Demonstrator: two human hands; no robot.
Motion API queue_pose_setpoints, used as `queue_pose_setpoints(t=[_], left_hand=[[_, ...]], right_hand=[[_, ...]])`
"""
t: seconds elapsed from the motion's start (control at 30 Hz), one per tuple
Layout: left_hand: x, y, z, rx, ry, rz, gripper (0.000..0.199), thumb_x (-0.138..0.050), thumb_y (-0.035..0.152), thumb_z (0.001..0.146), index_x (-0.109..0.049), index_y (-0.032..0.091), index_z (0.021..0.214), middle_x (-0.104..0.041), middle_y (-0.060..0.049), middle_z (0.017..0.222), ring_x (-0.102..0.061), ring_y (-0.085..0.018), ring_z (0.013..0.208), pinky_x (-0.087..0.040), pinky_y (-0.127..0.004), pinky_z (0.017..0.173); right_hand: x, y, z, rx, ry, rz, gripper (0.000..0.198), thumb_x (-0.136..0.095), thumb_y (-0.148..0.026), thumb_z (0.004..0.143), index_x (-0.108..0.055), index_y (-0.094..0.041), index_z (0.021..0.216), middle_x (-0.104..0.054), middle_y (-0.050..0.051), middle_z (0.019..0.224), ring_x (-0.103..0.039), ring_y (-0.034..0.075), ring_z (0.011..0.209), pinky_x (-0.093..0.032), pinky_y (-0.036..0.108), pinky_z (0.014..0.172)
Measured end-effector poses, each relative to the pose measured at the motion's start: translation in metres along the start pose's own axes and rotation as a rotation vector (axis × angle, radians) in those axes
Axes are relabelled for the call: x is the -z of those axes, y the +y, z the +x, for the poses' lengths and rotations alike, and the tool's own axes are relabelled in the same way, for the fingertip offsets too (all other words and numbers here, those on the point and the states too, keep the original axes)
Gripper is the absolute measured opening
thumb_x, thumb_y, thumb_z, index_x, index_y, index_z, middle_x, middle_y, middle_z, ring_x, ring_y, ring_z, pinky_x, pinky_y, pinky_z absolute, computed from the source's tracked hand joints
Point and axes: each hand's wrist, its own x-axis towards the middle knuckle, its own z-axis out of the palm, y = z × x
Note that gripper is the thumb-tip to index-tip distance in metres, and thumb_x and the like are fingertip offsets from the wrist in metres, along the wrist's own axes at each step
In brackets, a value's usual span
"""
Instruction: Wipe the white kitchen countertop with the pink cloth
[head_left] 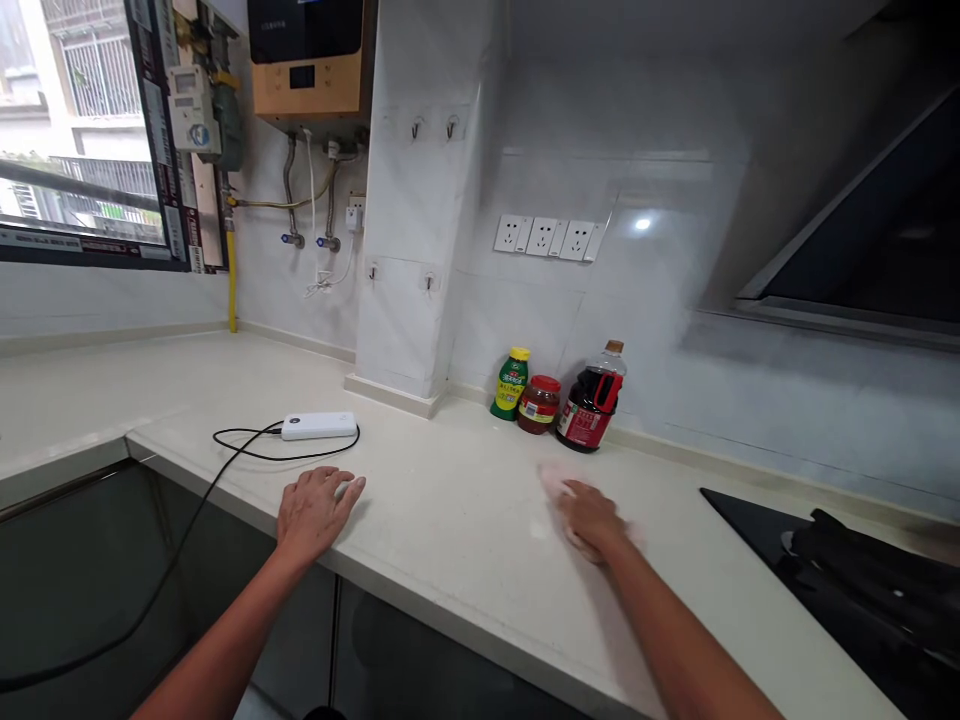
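My right hand (592, 520) presses a pale pink cloth (557, 478) against the white countertop (465, 520); both are blurred, and much of the cloth is hidden under the hand. Close to the counter's front edge, my left hand (315, 508) rests palm down with its fingers loosely apart and nothing in it. Just beyond that hand lies a white power bank (319, 426) with a black cable (217, 490) plugged in. Behind the cloth, near the wall, a dark sauce bottle (590, 405) with a red handle stands.
Beside the sauce bottle are a red-lidded jar (538, 404) and a green bottle (511, 384) with a yellow cap. A black cooktop (757, 520) lies at the right under a range hood (862, 220). The cable hangs over the counter's front edge. A tiled pillar (409, 220) juts out at the back.
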Motion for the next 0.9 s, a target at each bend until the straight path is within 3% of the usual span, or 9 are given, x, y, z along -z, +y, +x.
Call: queue_pose_setpoints(t=[0.1, 0.17, 0.3, 0.43, 0.53, 0.67, 0.77, 0.83, 0.9], left_hand=[[0.000, 0.000, -0.001, -0.005, 0.011, 0.001, 0.044, -0.039, 0.052, 0.100, -0.074, 0.028, 0.109, -0.069, -0.007, 0.129, -0.056, -0.030, 0.124, -0.041, -0.046, 0.101], [0.001, -0.001, -0.001, -0.005, 0.017, 0.002, 0.043, -0.039, 0.052, 0.100, -0.074, 0.029, 0.108, -0.069, -0.007, 0.128, -0.056, -0.029, 0.123, -0.041, -0.046, 0.101], [0.002, -0.001, -0.003, 0.019, 0.030, 0.016, 0.042, -0.040, 0.050, 0.100, -0.074, 0.028, 0.109, -0.069, -0.007, 0.129, -0.055, -0.029, 0.123, -0.040, -0.045, 0.101], [0.004, -0.001, -0.004, 0.017, 0.022, 0.024, 0.043, -0.037, 0.049, 0.100, -0.074, 0.028, 0.110, -0.069, -0.007, 0.129, -0.056, -0.029, 0.123, -0.041, -0.045, 0.101], [0.005, -0.001, -0.004, 0.003, 0.003, 0.025, 0.044, -0.036, 0.049, 0.100, -0.074, 0.028, 0.110, -0.070, -0.007, 0.128, -0.057, -0.029, 0.123, -0.042, -0.046, 0.101], [0.007, -0.001, -0.004, 0.000, -0.028, 0.042, 0.045, -0.035, 0.050, 0.100, -0.073, 0.029, 0.111, -0.070, -0.007, 0.129, -0.056, -0.030, 0.125, -0.042, -0.046, 0.102], [0.007, 0.000, -0.003, 0.002, -0.034, 0.043, 0.047, -0.034, 0.050, 0.099, -0.073, 0.028, 0.112, -0.070, -0.008, 0.128, -0.057, -0.031, 0.125, -0.043, -0.048, 0.102], [0.007, 0.000, -0.002, 0.000, -0.034, 0.034, 0.048, -0.034, 0.051, 0.098, -0.073, 0.027, 0.112, -0.070, -0.009, 0.128, -0.057, -0.032, 0.125, -0.043, -0.049, 0.102], [0.006, 0.000, -0.001, -0.006, -0.026, 0.020, 0.050, -0.033, 0.051, 0.098, -0.074, 0.026, 0.112, -0.070, -0.010, 0.128, -0.057, -0.033, 0.125, -0.044, -0.050, 0.101]], right_hand=[[-0.018, -0.077, -0.015, 0.258, -0.046, 0.074, 0.045, -0.039, -0.034, 0.097, -0.059, -0.027, 0.138, -0.054, 0.008, 0.148, -0.042, 0.027, 0.142, -0.032, 0.044, 0.115], [-0.026, -0.111, -0.042, 0.416, -0.076, 0.117, 0.045, -0.042, -0.035, 0.098, -0.057, -0.028, 0.140, -0.052, 0.005, 0.151, -0.041, 0.024, 0.142, -0.031, 0.041, 0.116], [-0.026, -0.126, -0.109, 0.708, -0.075, 0.278, 0.044, -0.049, -0.025, 0.093, -0.060, -0.031, 0.135, -0.054, 0.004, 0.146, -0.041, 0.024, 0.142, -0.031, 0.046, 0.119], [-0.015, -0.087, -0.163, 0.763, -0.079, 0.399, 0.046, -0.050, -0.020, 0.090, -0.058, -0.035, 0.134, -0.052, 0.001, 0.148, -0.035, 0.023, 0.147, -0.031, 0.050, 0.121], [-0.012, -0.039, -0.181, 0.740, -0.086, 0.395, 0.044, -0.052, -0.028, 0.092, -0.057, -0.038, 0.134, -0.054, 0.000, 0.148, -0.038, 0.024, 0.146, -0.034, 0.050, 0.120], [-0.014, 0.042, -0.173, 0.456, 0.003, 0.387, 0.046, -0.044, -0.051, 0.096, -0.060, -0.032, 0.134, -0.056, 0.007, 0.146, -0.048, 0.028, 0.138, -0.040, 0.051, 0.115], [-0.016, 0.094, -0.154, 0.203, 0.093, 0.290, 0.055, -0.036, -0.057, 0.093, -0.064, -0.026, 0.129, -0.060, 0.011, 0.140, -0.053, 0.031, 0.131, -0.043, 0.052, 0.112], [-0.018, 0.108, -0.142, 0.062, 0.157, 0.170, 0.058, -0.034, -0.054, 0.090, -0.065, -0.023, 0.129, -0.060, 0.014, 0.139, -0.052, 0.035, 0.130, -0.042, 0.055, 0.110], [-0.020, 0.098, -0.133, 0.018, 0.167, 0.084, 0.059, -0.035, -0.049, 0.089, -0.066, -0.020, 0.130, -0.058, 0.017, 0.141, -0.048, 0.037, 0.134, -0.039, 0.058, 0.111]])
